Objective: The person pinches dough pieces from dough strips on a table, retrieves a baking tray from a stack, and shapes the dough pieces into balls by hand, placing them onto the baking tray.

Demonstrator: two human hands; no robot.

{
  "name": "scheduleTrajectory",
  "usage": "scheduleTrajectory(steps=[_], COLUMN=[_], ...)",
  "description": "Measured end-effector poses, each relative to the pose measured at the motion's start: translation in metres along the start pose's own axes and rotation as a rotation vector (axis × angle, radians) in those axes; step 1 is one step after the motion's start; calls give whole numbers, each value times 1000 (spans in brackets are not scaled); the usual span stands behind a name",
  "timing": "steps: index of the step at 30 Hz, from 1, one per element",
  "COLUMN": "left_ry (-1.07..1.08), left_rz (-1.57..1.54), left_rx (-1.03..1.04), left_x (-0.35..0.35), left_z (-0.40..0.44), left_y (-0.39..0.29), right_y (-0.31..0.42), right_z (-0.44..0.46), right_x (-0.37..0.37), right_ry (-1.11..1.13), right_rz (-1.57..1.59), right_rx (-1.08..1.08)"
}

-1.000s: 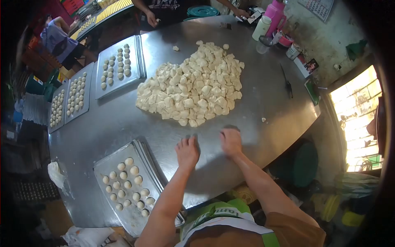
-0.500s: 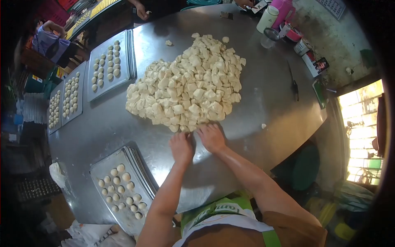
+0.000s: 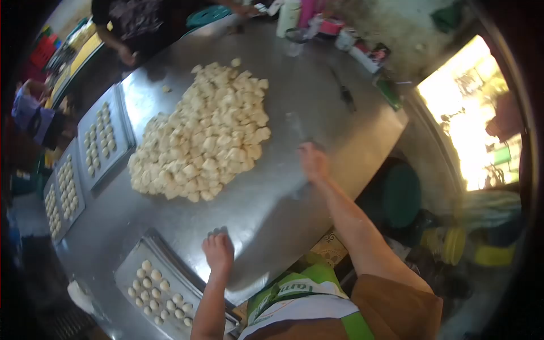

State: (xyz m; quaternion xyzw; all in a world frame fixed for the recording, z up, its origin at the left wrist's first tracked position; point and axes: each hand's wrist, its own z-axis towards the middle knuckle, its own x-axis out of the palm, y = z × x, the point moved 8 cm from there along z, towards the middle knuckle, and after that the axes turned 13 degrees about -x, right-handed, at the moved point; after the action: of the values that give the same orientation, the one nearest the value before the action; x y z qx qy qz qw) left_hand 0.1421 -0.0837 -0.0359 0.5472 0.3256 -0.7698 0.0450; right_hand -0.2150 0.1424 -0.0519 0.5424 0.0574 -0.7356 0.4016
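A large heap of cut, pale dough pieces covers the middle of the metal table. My left hand is low over the near side of the table, apart from the heap, palm down. Its fingers are bent and slightly apart, and I see nothing in them. To the right of the heap, my right hand reaches to the tabletop with its fingers drawn together. Motion blurs it, and whatever lies under the fingertips is hidden.
Trays of round dough balls stand at the near left and the far left. A knife lies at the right of the table, beside jars and a thermos. Another person stands across the table.
My hands have left the near edge of the heap and separated, the right going rightward, the left back toward me. My view has turned right. The stray dough piece at right no longer shows.
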Motion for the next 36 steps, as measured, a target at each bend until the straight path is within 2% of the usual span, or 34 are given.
scheduleTrajectory(steps=[1,3,4,5,6,7,8,9,10,11,13,15,17,18,20,21,23,24,27,29,30,31,33,34,36], left_ry=[11,66,67,74,77,79,66,49,35,31,31,-5,-21,61,217,210,24,31,66,41,51,67,99,96,161], left_rz=[-44,-109,-123,-142,-159,-175,-182,-62,57,179,133,84,78,72,66,68,-18,-16,50,143,145,101,27,36,-54], left_rx=[-50,-170,-149,-222,-297,-371,-357,-257,-167,-85,-108,-142,-162,-194,-243,-240,64,66,6,-122,-125,-218,-402,-399,-179], left_x=[2,-1,-2,-3,-4,-7,-12,-12,-9,-1,-4,-3,3,13,29,29,15,12,0,-1,5,13,21,21,27], left_z=[6,-4,-13,-24,-35,-43,-50,-57,-63,-70,-42,6,29,30,34,24,-23,-35,-20,23,38,58,74,62,21], left_y=[3,15,10,8,8,16,25,30,30,31,36,24,13,7,-3,-2,-8,5,47,51,42,38,38,32,3], right_y=[16,99,142,171,181,204,210,213,212,200,182,195,195,207,213,213,243,227,196,206,217,232,247,251,262], right_z=[5,-8,-25,-57,-102,-146,-197,-220,-205,-187,-155,-100,-64,-59,-64,-78,-111,-113,-119,-81,-62,-44,-32,-44,-89], right_x=[11,-16,-30,-32,-2,7,5,1,4,5,8,24,71,75,95,92,57,52,46,67,75,82,118,114,93], right_ry=[54,36,-36,23,82,180,258,337,331,262,141,116,313,320,670,663,359,360,311,254,199,204,582,575,471], right_rz=[94,360,441,479,605,305,241,172,159,76,-72,127,166,167,323,325,257,259,254,231,211,214,334,342,416], right_rx=[95,-10,-135,-112,-288,-476,-533,-593,-606,-530,-362,-342,-181,-180,146,142,-433,-426,-675,-651,-622,-622,-367,-367,-525])
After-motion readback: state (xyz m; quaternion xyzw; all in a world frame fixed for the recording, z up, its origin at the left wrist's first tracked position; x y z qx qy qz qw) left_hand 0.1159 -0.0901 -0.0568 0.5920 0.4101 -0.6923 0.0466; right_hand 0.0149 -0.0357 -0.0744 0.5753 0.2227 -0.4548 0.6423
